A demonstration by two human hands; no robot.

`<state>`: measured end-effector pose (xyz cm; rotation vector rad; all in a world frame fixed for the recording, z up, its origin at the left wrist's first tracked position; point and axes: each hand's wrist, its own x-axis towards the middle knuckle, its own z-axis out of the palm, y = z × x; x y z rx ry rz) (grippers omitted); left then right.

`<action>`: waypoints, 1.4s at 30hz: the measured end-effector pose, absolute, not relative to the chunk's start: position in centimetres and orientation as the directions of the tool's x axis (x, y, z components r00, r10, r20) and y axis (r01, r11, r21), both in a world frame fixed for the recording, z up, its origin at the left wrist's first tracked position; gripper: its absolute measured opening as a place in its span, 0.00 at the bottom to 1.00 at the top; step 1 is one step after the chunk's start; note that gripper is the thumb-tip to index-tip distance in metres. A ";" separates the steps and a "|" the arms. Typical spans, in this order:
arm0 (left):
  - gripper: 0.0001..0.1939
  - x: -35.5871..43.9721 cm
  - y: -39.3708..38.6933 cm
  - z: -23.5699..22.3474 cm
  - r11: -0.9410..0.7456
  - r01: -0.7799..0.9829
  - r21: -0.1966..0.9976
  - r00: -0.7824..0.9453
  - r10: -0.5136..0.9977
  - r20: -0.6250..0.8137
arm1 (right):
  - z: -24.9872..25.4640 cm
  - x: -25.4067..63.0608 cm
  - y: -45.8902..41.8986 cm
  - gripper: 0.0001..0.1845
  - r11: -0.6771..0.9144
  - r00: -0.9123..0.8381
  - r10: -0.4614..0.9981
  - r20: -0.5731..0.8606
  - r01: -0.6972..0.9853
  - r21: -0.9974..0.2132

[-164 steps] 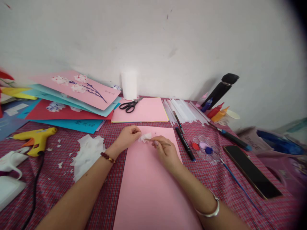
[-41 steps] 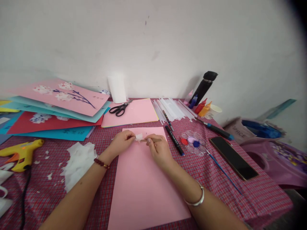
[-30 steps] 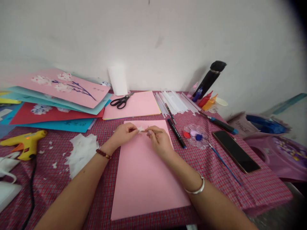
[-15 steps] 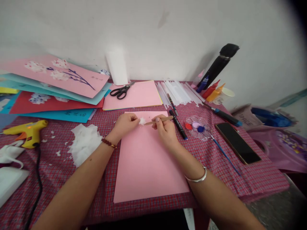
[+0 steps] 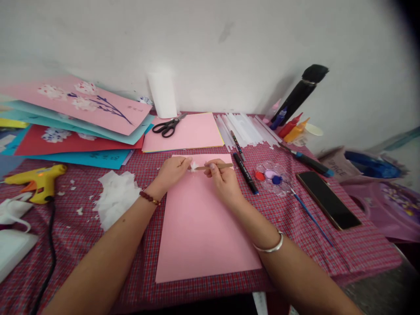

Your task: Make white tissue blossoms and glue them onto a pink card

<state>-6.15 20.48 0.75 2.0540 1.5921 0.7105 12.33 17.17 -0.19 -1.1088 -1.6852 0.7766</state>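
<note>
Over the far end of a pink sheet of paper (image 5: 206, 227), my right hand (image 5: 226, 181) grips a flat wooden craft stick (image 5: 226, 165). The stick's left end touches a small crumpled piece of white tissue paper (image 5: 194, 166). My left hand (image 5: 172, 173) is closed, thumb and forefinger pinched at the left edge of that tissue. A pile of white tissue squares (image 5: 116, 197) lies left of the pink sheet, beside my left wrist.
On the left are a yellow hot glue gun (image 5: 42, 181) and finished flower cards (image 5: 108, 109). Black scissors (image 5: 168, 127) rest on stacked pink paper (image 5: 193, 135). To the right lie a black marker (image 5: 246, 173), a paint palette (image 5: 272, 186), a thin brush (image 5: 310, 214) and a phone (image 5: 328, 199).
The view has shifted, bringing the pink sheet's near edge into sight. Both hands stay at the sheet's far end. The stick's angle and my right fingers' grip along it have changed slightly.
</note>
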 end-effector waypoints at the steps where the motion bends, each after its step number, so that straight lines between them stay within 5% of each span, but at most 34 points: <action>1: 0.26 -6.1 20.4 0.7 -0.241 0.745 0.622 0.205 0.970 0.130 | -0.2 12.3 17.2 0.14 0.389 -0.152 0.921 0.358 0.319 -0.864; 7: 0.21 -6.5 20.0 2.0 -0.171 0.671 0.722 0.172 0.982 0.074 | 0.7 13.0 17.2 0.16 0.329 -0.042 0.944 0.327 0.190 -0.925; 13: 0.14 -12.2 18.8 6.6 -0.011 0.475 0.880 -0.113 0.991 0.073 | 0.2 14.0 18.3 0.18 0.188 0.106 0.979 0.172 -0.167 -0.968; 17: 0.13 -17.5 15.5 8.5 0.037 0.619 0.785 -0.165 0.983 0.084 | -1.0 14.2 18.8 0.17 0.077 0.119 0.992 0.047 -0.260 -0.962; 22: 0.11 -20.4 9.8 7.5 0.077 0.736 0.673 -0.113 0.994 0.010 | -1.4 14.1 18.8 0.15 0.078 0.062 0.996 0.065 -0.243 -0.967; 30: 0.12 -16.6 5.7 4.0 -0.201 0.938 0.284 0.175 0.978 0.114 | -1.1 13.9 18.3 0.13 0.085 0.051 0.996 0.076 -0.231 -0.969; 38: 0.09 -17.5 7.3 2.8 0.013 0.855 0.518 -0.049 0.997 0.056 | -1.1 14.0 18.3 0.14 0.093 0.034 0.996 0.088 -0.194 -0.977; 42: 0.13 -16.5 8.2 3.7 0.073 0.951 0.300 -0.086 0.996 0.028 | -1.2 14.0 18.4 0.14 0.081 0.028 0.997 0.077 -0.181 -0.980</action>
